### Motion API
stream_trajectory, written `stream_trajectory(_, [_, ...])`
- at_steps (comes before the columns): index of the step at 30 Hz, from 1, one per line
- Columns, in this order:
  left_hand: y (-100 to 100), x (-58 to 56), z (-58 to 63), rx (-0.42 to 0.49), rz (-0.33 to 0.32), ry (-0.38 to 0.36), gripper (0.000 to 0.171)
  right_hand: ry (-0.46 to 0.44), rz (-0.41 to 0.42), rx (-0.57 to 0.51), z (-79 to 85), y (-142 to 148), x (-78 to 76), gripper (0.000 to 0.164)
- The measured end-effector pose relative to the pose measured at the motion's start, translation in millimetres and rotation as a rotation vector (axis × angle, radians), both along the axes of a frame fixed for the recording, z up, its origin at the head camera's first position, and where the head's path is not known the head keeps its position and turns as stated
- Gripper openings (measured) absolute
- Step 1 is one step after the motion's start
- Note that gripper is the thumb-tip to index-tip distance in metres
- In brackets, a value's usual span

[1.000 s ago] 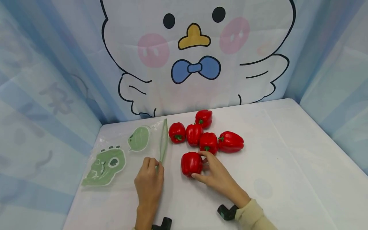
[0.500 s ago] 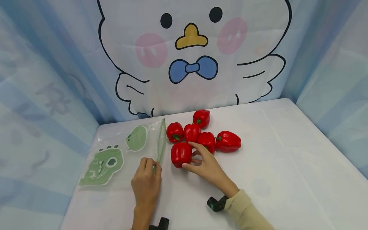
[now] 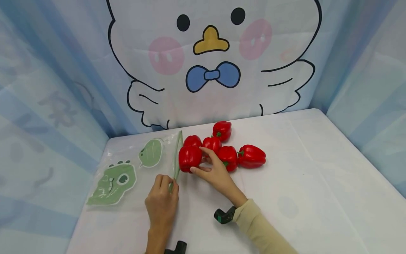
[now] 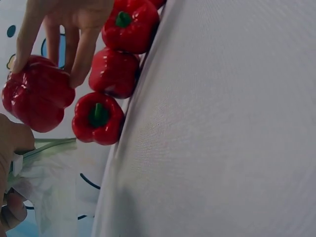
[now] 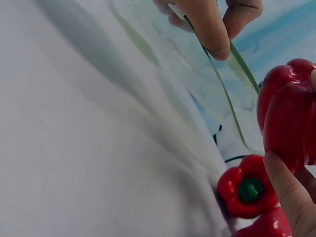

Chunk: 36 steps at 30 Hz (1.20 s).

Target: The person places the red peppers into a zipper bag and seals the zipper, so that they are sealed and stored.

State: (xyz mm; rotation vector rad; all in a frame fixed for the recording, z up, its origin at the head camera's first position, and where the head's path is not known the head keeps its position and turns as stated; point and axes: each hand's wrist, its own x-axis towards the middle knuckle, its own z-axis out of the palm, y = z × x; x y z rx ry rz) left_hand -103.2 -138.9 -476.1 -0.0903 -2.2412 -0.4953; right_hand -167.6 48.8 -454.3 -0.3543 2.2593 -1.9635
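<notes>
Right hand [image 3: 214, 171]: thumb and fingers clamped on a red pepper [image 3: 190, 158], which sits at the fingertips, raised off the tabletop [image 3: 285, 197]. Left hand [image 3: 162, 201]: nearer the person, pinching the green rim [image 3: 177, 153] of a clear plastic bag [image 3: 150, 155] between thumb and fingers. The bag stretches away to that hand's left – two green cartoon prints on it – and its rim runs forward beside the held pepper. Whether the two touch, I can't say for sure from here.

Five more peppers rest beyond the right hand. One [image 3: 192, 140] lies behind the held pepper, another [image 3: 211, 144] just past the fingers, a third [image 3: 227, 157] close by on the hand's right. Farther right, one [image 3: 251, 156] lies on its side, stem toward the hand; the last [image 3: 222, 131] is farthest forward. Behind everything hangs a curtain [image 3: 212, 100] – cartoon bird, blue bow tie.
</notes>
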Motion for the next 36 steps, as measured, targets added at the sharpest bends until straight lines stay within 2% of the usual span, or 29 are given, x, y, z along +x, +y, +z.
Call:
stream_trajectory(7, [0.4, 0.6, 1.2, 0.036, 0.005, -0.005, 0.018, 0.003, 0.011, -0.030, 1.3, -13.9, -7.2, 0.077])
stream_trajectory(17, [2.7, 2.1, 3.4, 0.118, 0.036, 0.009, 0.018, -0.041, 0.022, -0.021, -2.0, -15.8, -5.6, 0.078])
stream_trajectory(27, [5.8, 3.6, 5.2, 0.174, -0.005, 0.108, 0.016, 0.056, 0.063, 0.054, -3.5, -19.2, -3.3, 0.080])
stream_trajectory(36, [9.6, 5.1, 5.3, 0.181, -0.021, 0.107, 0.015, 0.097, 0.111, 0.114, -9.5, -23.0, -1.9, 0.081])
